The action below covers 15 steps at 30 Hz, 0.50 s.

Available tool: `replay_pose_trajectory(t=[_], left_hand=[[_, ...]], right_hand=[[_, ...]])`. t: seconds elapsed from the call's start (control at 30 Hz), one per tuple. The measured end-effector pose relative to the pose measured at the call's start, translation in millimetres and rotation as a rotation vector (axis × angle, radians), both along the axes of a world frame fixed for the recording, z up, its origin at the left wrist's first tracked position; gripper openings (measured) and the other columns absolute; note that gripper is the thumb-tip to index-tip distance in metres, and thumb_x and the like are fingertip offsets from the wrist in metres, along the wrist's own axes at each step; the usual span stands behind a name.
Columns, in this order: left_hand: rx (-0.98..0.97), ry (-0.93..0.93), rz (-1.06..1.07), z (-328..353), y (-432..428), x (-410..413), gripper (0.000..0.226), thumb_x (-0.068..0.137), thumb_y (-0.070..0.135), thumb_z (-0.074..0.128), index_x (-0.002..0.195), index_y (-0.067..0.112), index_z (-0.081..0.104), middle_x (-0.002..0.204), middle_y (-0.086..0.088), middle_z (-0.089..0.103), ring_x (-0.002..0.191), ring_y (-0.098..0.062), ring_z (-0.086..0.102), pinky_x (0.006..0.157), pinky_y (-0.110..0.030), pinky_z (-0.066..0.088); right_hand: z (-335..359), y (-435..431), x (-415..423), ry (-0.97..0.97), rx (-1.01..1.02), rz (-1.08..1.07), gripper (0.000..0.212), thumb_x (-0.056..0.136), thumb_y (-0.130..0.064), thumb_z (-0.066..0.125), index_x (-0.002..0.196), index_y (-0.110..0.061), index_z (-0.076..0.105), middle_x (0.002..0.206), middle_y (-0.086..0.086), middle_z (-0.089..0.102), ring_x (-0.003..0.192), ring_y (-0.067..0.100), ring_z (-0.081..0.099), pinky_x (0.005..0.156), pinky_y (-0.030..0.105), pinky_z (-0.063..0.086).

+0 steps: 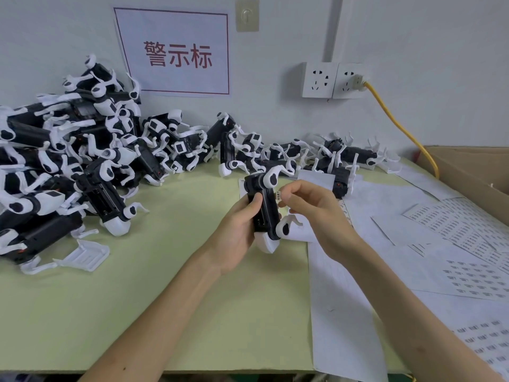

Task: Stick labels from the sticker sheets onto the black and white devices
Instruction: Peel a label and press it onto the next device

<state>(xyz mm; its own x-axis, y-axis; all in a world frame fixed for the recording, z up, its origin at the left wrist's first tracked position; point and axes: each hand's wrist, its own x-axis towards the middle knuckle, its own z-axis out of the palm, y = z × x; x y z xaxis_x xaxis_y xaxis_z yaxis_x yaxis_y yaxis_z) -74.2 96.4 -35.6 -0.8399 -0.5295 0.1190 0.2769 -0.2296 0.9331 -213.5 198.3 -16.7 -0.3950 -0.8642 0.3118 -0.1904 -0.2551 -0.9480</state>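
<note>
Head view, single frame. Work surface: pale green tabletop.

Left hand: grasps one black and white device above the middle of the tabletop. The fingers wrap behind the black body and the thumb presses on its front face. The device is held roughly upright and clear of the surface, with a white rounded end at the bottom and a white arm with a black oval at the top.

Right hand: thumb and forefinger pinch a small label just beside the right flank of the device's black body. Whether the label already touches the device cannot be told.

Pile of devices: heaped along the far edge of the tabletop. It is tallest at the far left corner and thins out toward the far right. One loose white plastic part lies on the surface near the left edge, in front of the pile.

Sticker sheets: spread flat and overlapping along the right edge, with rows of small dark labels on white backing. Some overhang the near edge at the near right corner.

Cardboard box: stands at the far right corner, only partly in view.

Wall behind: a sign with a red border and red characters, and two sockets. A yellow cable runs from the right-hand socket down toward the box.
</note>
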Motion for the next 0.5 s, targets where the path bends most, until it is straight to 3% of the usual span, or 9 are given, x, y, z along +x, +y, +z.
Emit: replay_pose_trajectory(t=[0.07, 0.23, 0.37, 0.5], left_hand=[[-0.02, -0.002, 0.012, -0.1, 1.3, -0.4, 0.051, 0.095, 0.038, 0.047, 0.134, 0.005, 0.056, 0.105, 0.002, 0.071, 0.098, -0.014, 0.066, 0.086, -0.025, 0.053], [-0.058, -0.014, 0.051, -0.7, 2.6, -1.9, 0.054, 0.096, 0.032, 0.049, 0.139, 0.001, 0.052, 0.114, -0.01, 0.066, 0.106, -0.02, 0.063, 0.093, -0.03, 0.052], [-0.067, -0.024, 0.044, -0.8, 3.0, -1.9, 0.054, 0.096, 0.033, 0.05, 0.14, 0.001, 0.051, 0.117, -0.011, 0.067, 0.109, -0.021, 0.063, 0.096, -0.031, 0.052], [-0.064, -0.042, 0.06, -2.1, 2.2, -2.5, 0.051, 0.1, 0.03, 0.047, 0.141, 0.0, 0.05, 0.138, -0.03, 0.057, 0.118, -0.028, 0.06, 0.113, -0.047, 0.044]], right_hand=[[-1.5, -1.1, 1.1, 0.003, -0.007, 0.013, 0.01, 0.094, -0.019, 0.065, 0.084, -0.018, 0.068, 0.086, -0.003, 0.067, 0.081, 0.015, 0.058, 0.073, 0.026, 0.041], [-2.5, -2.4, 3.3, 0.008, -0.017, 0.009, 0.02, 0.102, -0.006, 0.057, 0.086, -0.013, 0.065, 0.077, -0.012, 0.064, 0.066, 0.005, 0.058, 0.062, 0.013, 0.045], [-2.5, -2.6, 4.4, -0.001, -0.031, 0.009, 0.019, 0.101, -0.004, 0.057, 0.086, -0.014, 0.064, 0.078, -0.011, 0.062, 0.073, 0.006, 0.058, 0.064, 0.016, 0.048], [-3.4, -3.3, 4.9, 0.027, -0.024, -0.028, 0.016, 0.1, -0.007, 0.061, 0.086, -0.015, 0.065, 0.077, -0.011, 0.062, 0.076, 0.005, 0.058, 0.068, 0.018, 0.049]])
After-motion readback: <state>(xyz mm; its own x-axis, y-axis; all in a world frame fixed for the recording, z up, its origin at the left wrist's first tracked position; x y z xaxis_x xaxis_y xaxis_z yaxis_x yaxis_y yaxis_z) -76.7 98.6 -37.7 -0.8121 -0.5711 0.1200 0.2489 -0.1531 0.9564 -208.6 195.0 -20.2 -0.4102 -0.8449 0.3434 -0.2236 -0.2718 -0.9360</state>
